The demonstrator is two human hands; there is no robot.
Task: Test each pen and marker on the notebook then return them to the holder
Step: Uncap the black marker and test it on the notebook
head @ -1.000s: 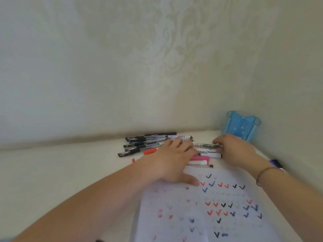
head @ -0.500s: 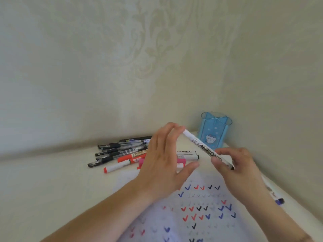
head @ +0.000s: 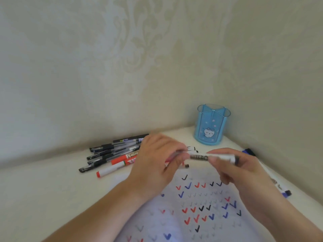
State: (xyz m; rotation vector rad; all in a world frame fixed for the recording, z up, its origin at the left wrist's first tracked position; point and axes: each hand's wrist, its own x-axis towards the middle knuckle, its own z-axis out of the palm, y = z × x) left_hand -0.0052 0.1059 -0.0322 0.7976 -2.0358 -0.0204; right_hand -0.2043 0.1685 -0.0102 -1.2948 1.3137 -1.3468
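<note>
Both hands are holding one white marker [head: 212, 157] up in the air over the notebook [head: 201, 210]. The marker is lying flat, pointing left to right between the hands. The right hand [head: 234, 170] is pinching the right part of it with curled fingers, near the dark end. The left hand [head: 157, 165] is curling its fingers round the left end, where the cap seems to be, but the picture is blurry there, so that is a guess. The next move is likely pulling the two ends apart along the marker's length. The left hand is nearer the pile of pens [head: 111, 152] lying on the bench [head: 43, 189], just left of it. The blue holder [head: 211, 126] is standing upright in the corner, behind the hands, and looks to have nothing in it. The page is showing many red, blue and black ticks.
</note>
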